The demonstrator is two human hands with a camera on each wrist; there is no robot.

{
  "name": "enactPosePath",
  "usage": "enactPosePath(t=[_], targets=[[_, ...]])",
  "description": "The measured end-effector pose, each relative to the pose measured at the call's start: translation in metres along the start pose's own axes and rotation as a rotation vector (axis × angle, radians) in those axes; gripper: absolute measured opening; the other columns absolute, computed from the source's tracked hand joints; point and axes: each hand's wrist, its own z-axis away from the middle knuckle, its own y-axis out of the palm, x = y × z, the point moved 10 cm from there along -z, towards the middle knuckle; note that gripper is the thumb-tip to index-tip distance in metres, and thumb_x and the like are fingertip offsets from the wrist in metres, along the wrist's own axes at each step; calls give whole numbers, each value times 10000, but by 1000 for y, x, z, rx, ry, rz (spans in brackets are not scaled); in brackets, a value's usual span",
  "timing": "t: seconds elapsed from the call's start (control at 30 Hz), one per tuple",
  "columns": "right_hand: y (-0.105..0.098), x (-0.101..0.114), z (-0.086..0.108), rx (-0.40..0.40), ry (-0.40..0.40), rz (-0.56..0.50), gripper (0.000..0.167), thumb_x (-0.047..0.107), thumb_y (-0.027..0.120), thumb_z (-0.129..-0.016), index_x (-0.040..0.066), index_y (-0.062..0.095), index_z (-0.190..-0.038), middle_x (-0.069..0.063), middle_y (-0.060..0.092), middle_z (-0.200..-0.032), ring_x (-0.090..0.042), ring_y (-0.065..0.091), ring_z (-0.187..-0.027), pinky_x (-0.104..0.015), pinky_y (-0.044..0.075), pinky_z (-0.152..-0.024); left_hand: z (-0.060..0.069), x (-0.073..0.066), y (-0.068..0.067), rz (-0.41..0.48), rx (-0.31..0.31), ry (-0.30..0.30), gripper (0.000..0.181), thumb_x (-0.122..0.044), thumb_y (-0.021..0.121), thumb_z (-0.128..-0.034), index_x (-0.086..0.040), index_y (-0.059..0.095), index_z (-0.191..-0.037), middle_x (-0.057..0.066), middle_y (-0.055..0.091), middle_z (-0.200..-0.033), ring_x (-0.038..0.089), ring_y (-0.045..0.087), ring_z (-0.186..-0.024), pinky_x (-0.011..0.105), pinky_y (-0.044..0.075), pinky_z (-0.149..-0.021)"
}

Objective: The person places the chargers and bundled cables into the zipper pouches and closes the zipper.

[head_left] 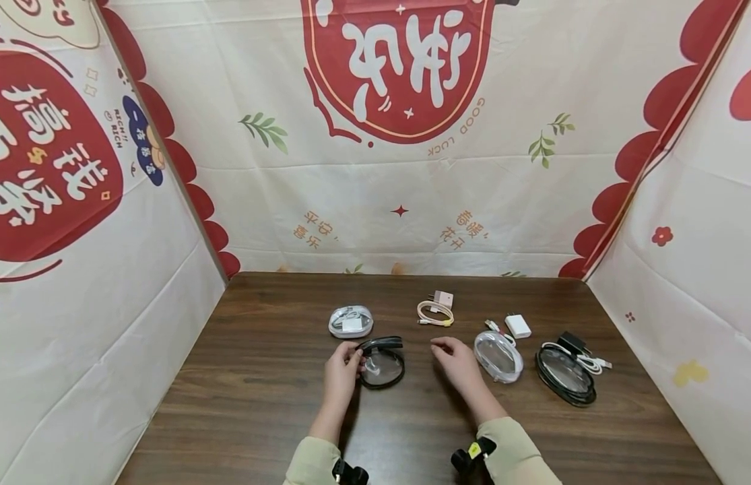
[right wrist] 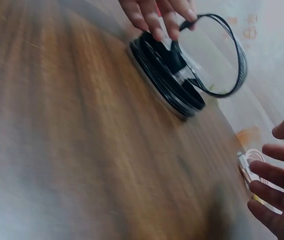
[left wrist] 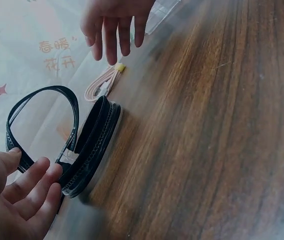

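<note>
My left hand (head_left: 341, 372) pinches the rim of a small oval zippered case (head_left: 382, 386) with black edging and see-through sides. Its lid stands raised from its base, and in the left wrist view the lid makes a tall black loop above the zippered base (left wrist: 93, 155). A small white tag shows at the hinge side. To the right of the case, my right hand (head_left: 461, 369) hovers above the table with loosely bent fingers and nothing in them. The right wrist view shows the right hand's spread fingers (right wrist: 269, 187) near a pale pink cable (right wrist: 252, 172).
Behind the left hand lies a clear case with a cable (head_left: 351, 322). A pink charger (head_left: 444, 299) sits farther back. On the right are a white charger (head_left: 518, 327), a white-edged clear case (head_left: 498, 357), a black-edged case (head_left: 566, 377), a black charger (head_left: 572, 342) and a white cable (head_left: 593, 364).
</note>
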Motion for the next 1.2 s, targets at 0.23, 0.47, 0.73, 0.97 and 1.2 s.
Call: enactPosePath(t=[0.23, 0.47, 0.73, 0.97, 1.2], targets=[[-10, -6, -24, -70, 17, -1, 298, 137, 624, -910, -42, 656, -1146, -219, 605, -1141, -356, 554, -1080, -489, 419, -922, 0, 1, 3, -2, 11, -8, 67, -27, 590, -950, -7, 631, -1000, 224, 677, -825, 267, 662, -651, 307, 527, -543], [-8, -14, -46, -122, 23, 140, 396, 153, 592, -874, -28, 636, -1223, -277, 498, -1311, -457, 449, -1197, -539, 347, -989, -1, 1, 4, -1, 22, -5, 69, -35, 588, -954, -4, 627, -1000, 210, 677, -811, 284, 661, -650, 326, 530, -550], [3, -21, -52, -93, 69, 350, 483, 190, 556, -855, -19, 597, -1289, -327, 420, -1379, -504, 362, -1262, -627, 289, -989, -1, 6, 4, -16, 36, -6, 61, -53, 593, -955, -21, 625, -996, 139, 670, -780, 246, 654, -636, 288, 509, -542], [-2, -20, -49, -154, 47, 426, 313, 125, 652, -815, 52, 719, -1112, -239, 569, -1130, -438, 493, -1064, -570, 375, -843, 1, 7, 6, 1, 47, 8, 72, -59, 604, -950, -13, 626, -1000, 175, 676, -802, 281, 662, -649, 334, 528, -561], [-7, -20, -49, -184, 33, 457, 170, 171, 742, -812, 109, 762, -970, -151, 593, -953, -383, 517, -918, -527, 395, -761, 0, 6, 3, -44, 32, 10, 66, -52, 600, -951, -25, 640, -996, 153, 682, -802, 275, 670, -666, 261, 504, -557]])
